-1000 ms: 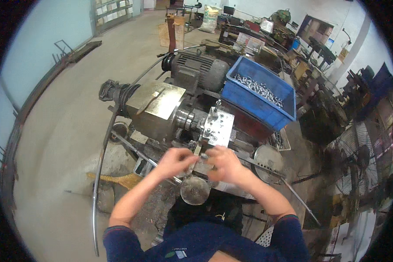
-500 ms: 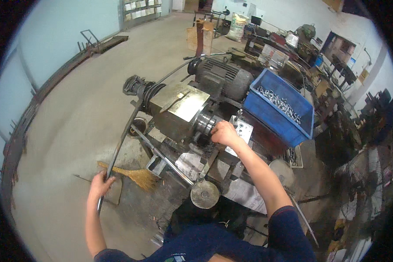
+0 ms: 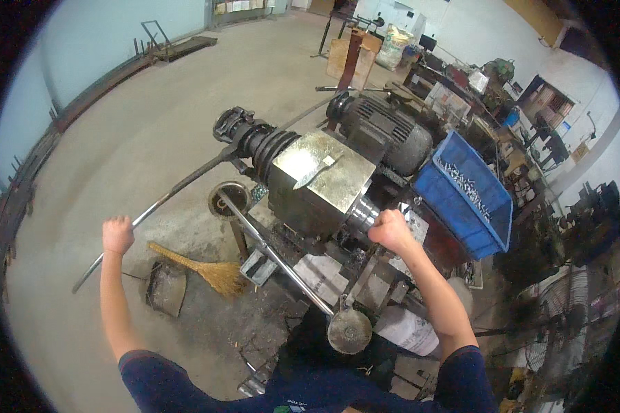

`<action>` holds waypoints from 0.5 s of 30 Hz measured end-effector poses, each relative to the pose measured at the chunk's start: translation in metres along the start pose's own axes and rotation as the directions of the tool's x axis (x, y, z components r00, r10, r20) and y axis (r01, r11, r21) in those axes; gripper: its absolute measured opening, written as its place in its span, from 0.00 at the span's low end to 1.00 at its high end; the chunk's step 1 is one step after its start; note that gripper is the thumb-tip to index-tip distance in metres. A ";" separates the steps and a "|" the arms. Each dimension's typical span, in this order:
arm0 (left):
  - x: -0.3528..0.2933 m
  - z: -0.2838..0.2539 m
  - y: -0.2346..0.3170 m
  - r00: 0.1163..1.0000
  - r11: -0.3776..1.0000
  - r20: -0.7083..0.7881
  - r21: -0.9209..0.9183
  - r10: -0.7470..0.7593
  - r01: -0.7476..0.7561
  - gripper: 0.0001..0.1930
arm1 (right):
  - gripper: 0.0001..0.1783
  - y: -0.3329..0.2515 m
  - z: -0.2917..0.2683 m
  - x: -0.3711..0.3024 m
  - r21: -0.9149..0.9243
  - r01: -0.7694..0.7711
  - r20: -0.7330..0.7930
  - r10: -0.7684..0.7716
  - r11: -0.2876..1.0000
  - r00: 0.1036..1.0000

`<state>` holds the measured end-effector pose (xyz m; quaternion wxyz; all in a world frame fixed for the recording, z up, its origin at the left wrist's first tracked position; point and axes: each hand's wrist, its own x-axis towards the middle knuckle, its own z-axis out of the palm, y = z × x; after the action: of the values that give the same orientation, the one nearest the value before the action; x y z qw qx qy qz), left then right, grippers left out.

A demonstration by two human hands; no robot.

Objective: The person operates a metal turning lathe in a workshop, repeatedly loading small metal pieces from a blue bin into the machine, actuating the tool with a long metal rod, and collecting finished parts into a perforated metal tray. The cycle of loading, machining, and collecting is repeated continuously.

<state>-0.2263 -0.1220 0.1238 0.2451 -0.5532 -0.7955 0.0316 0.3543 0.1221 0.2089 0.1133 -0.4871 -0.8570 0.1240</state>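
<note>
My left hand (image 3: 118, 235) is wrapped round a long metal lever (image 3: 164, 199), which slants from a collar at the rear of the lathe-like machine's spindle out to the left. My right hand (image 3: 390, 230) is closed at the front of the shiny spindle nose (image 3: 362, 213). Whatever its fingers hold there is hidden by the hand. Between the hands sits the machine's headstock (image 3: 317, 206), a dark block with a bare metal top plate. A flat tool (image 3: 313, 172) lies on that plate. Black pulleys (image 3: 272, 153) stand behind the block.
Right of the machine, a blue crate (image 3: 472, 199) holds many small metal parts. A ribbed motor (image 3: 386, 131) sits behind. Nearer me are a bar (image 3: 275, 255) and a round metal disc (image 3: 350, 330). A straw broom (image 3: 210, 272) and dustpan (image 3: 166, 288) lie on the floor at left.
My left hand has swung the lever outward to the left and forward. My right hand remains at the spindle nose. The whole view has shifted slightly.
</note>
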 end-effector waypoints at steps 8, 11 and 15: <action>0.026 -0.009 0.039 0.941 0.869 0.185 -0.364 -0.285 0.334 0.15 | 0.12 0.007 -0.003 -0.018 -0.097 0.197 -0.086 -0.206 0.976 0.975; 0.016 -0.040 0.136 0.882 0.655 -0.350 -0.753 -0.315 -0.065 0.13 | 0.14 0.015 -0.027 -0.052 -0.057 0.322 -0.258 -0.325 0.945 0.910; -0.027 0.071 0.244 0.887 0.409 0.460 -0.819 0.048 0.403 0.18 | 0.15 0.040 -0.055 -0.117 0.028 0.298 -0.407 -0.262 0.954 0.875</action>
<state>-0.0381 -0.0364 -0.0264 -0.2603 -0.4862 -0.7753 -0.3078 0.4622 0.0459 0.2391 0.3239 -0.3673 -0.8708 0.0427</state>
